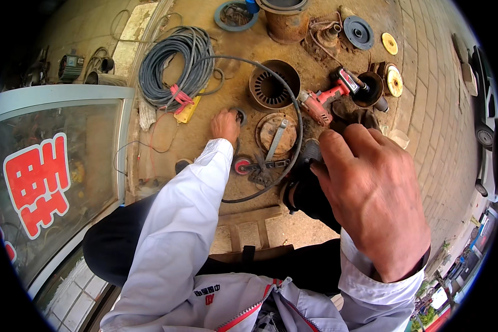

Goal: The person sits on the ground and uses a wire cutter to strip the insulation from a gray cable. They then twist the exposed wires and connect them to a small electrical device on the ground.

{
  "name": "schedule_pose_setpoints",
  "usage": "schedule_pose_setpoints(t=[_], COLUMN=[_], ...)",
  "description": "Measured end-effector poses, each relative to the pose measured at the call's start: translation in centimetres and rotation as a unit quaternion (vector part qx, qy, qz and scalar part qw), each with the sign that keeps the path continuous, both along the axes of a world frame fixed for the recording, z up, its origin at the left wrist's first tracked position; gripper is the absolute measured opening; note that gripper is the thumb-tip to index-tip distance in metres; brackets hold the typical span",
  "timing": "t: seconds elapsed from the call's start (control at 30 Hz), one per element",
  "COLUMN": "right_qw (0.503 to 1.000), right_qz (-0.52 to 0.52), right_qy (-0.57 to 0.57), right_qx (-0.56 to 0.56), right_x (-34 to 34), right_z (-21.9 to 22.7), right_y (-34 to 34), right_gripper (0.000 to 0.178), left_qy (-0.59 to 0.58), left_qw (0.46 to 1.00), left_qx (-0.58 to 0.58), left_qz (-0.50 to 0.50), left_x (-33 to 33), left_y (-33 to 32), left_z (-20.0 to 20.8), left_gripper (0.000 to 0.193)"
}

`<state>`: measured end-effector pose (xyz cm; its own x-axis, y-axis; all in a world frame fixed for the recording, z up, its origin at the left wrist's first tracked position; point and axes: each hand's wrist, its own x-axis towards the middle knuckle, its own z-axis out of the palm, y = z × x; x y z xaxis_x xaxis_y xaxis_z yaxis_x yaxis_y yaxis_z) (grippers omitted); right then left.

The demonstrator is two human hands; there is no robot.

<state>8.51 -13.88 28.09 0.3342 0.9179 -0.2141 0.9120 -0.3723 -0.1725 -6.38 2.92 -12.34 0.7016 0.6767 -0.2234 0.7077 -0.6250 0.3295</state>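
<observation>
My left hand (225, 126) is low over the dirty ground, its fingers closed around the side of a small dark round part (240, 115). Much nearer to me, my right hand (373, 196) is raised with the back up and the fingers curled in. What lies inside that grip, if anything, is hidden. Beyond its knuckles lies a red cordless impact wrench (331, 95). Between my hands are a rusty round cover (276, 135) with a flat metal strip (278, 138) across it, and a red-centred wheel (242, 165). An open rusty motor housing (274, 86) stands just past them.
A coil of black cable (174, 69) with a yellow power strip (189, 109) lies left; one loop arcs across the middle. A glass door (61, 166) borders the left. Rusty pump parts (329, 36), a grey disc (358, 32) and a yellow disc (389, 43) lie far right, beside brick paving (434, 110).
</observation>
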Motion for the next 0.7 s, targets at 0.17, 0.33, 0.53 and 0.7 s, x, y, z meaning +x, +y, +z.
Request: schedule_pose_setpoints(t=[0.17, 0.33, 0.53, 0.7], right_qw=[1.000, 1.000, 1.000, 1.000], right_qz=[0.001, 0.014, 0.009, 0.009], right_qy=[0.001, -0.018, -0.001, -0.011], right_qx=[-0.004, -0.003, 0.010, 0.002], right_x=[-0.2, -0.2, -0.6, -0.8], right_z=[-0.2, -0.6, -0.3, -0.7], right_y=[0.2, 0.4, 0.7, 0.6], right_gripper=[0.030, 0.030, 0.030, 0.030], left_qy=[-0.046, -0.126, -0.124, -0.061], left_qw=[0.997, 0.988, 0.986, 0.996], left_qx=[-0.006, -0.093, -0.105, -0.056], left_qz=[-0.055, 0.013, 0.048, 0.021], left_x=[-0.6, -1.1, -3.2, -0.9], left_y=[0.6, 1.5, 2.0, 0.1], left_z=[-1.1, -1.0, -1.6, 0.0], left_gripper=[0.014, 0.013, 0.021, 0.025])
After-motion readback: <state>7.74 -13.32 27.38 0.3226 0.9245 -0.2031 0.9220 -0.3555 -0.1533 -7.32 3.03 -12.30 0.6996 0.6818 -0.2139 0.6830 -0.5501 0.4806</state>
